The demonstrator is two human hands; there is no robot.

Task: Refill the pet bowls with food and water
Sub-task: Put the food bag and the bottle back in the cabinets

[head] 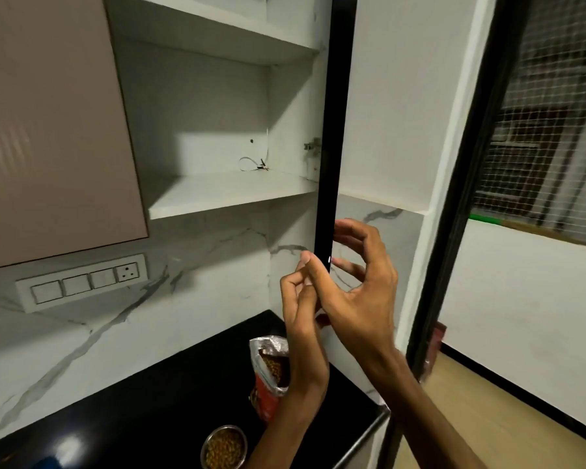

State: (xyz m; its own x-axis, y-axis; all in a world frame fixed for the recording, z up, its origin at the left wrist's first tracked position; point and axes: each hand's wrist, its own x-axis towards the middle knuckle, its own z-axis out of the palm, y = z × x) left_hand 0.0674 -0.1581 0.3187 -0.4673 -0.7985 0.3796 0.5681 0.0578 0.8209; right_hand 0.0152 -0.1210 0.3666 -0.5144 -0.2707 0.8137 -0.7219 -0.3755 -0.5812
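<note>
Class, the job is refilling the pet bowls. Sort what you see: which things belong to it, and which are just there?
Belong: bowl holding kibble; open food bag on the black counter.

Just there: open cupboard door, loose wire on the shelf, switch panel.

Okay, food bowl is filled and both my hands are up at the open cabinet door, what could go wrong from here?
1. The open red kibble bag stands upright on the black countertop, right beside your left forearm; lowering that arm could tip it and spill kibble.
2. The round steel bowl full of kibble sits near the counter's front, by the same arm, so it might get nudged.
3. Both hands, left and right, are at the dark cabinet door edge; closing it could pinch fingers.
</note>
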